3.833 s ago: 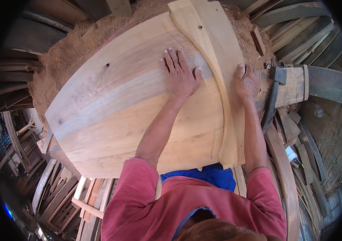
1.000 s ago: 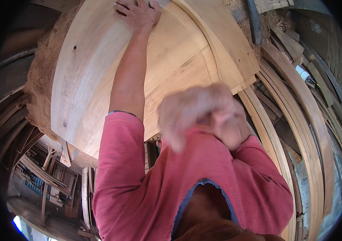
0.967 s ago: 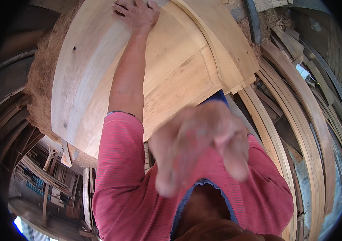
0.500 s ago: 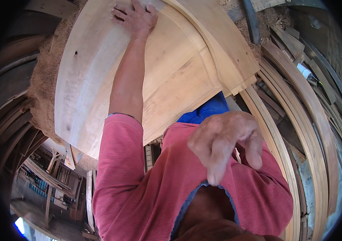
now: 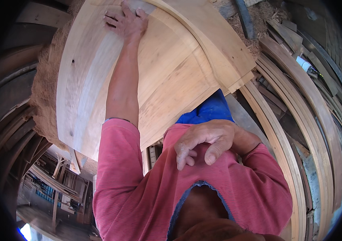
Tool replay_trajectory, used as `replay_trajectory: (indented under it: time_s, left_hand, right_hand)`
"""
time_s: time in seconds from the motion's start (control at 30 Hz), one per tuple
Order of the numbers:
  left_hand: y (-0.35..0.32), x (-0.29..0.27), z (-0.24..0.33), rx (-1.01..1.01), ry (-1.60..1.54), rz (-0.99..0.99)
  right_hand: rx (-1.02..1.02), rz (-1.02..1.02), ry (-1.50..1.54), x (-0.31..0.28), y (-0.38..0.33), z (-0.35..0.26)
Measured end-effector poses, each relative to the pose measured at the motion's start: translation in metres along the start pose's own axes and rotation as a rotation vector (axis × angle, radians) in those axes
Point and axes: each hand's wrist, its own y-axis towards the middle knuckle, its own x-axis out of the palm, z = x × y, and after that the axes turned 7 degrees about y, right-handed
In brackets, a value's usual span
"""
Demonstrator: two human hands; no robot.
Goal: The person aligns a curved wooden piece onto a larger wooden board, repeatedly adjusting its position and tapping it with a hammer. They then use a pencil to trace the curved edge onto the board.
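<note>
My left hand lies with fingers spread on the far part of a wide, pale wooden panel. A small dark knot marks the panel's left side. Along its right side lies a second pale board with a curved, stepped edge. My right hand hovers in front of my chest, away from the panel. Its fingers are loosely bent, the thumb stands apart from them, and nothing shows between them.
Sawdust is heaped left of the panel. Long planks are stacked on the right, with a small white and blue object among them. A dark bar lies at the far right. More timber stands at lower left.
My right hand has dropped away from near the camera and moved left, its fingers curling a little more. My left hand stays on the panel while the view has shifted slightly.
</note>
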Motion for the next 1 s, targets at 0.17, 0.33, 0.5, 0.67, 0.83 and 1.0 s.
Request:
replay_trajectory:
  time_s: [0.17, 0.33, 0.5, 0.67, 0.83, 1.0]
  left_hand:
    - [0.001, 0.008, -0.005, 0.029, -0.079, 0.016]
    - [0.002, 0.009, -0.003, 0.047, -0.093, 0.016]
    - [0.0, 0.004, -0.003, 0.04, -0.052, 0.005]
    - [-0.001, 0.002, -0.001, 0.014, 0.042, -0.018]
    - [0.002, 0.003, 0.003, 0.012, 0.072, -0.024]
    - [0.001, 0.008, -0.003, 0.012, 0.09, -0.008]
  right_hand:
    - [0.075, 0.13, -0.02, -0.005, -0.015, -0.006]
    - [-0.003, 0.482, -0.088, -0.012, -0.046, -0.014]
    - [-0.397, 1.123, -0.14, -0.021, -0.116, -0.015]
    - [-0.643, 1.696, -0.207, -0.038, -0.217, -0.034]
    - [-0.563, 1.925, -0.228, -0.082, -0.304, -0.011]
    - [-0.331, 2.038, -0.108, -0.118, -0.346, 0.038]
